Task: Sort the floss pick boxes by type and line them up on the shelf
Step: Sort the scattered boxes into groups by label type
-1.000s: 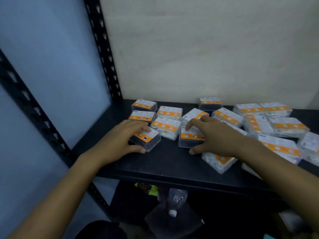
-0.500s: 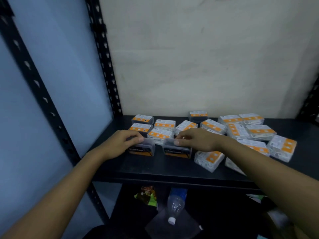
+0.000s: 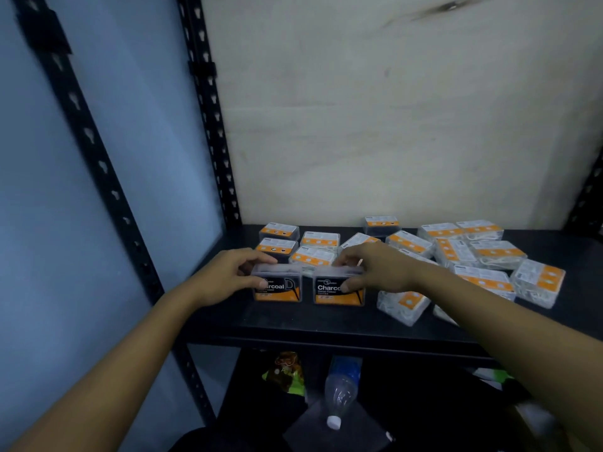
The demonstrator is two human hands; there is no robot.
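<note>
2 charcoal boxes (image 3: 277, 287) between fingers (image 3: 261, 283).

One head-worn wide-angle camera looked forward and slightly down from close in front of the black metal shelf (image 3: 326, 324), facing the pale plywood back panel (image 3: 391, 125). Both forearms entered from the frame's lower corners; a lower level showed at bottom centre.

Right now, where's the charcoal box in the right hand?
The right-hand charcoal box stands upright near the shelf front edge, beside the left hand's charcoal box, in the right hand.
</note>
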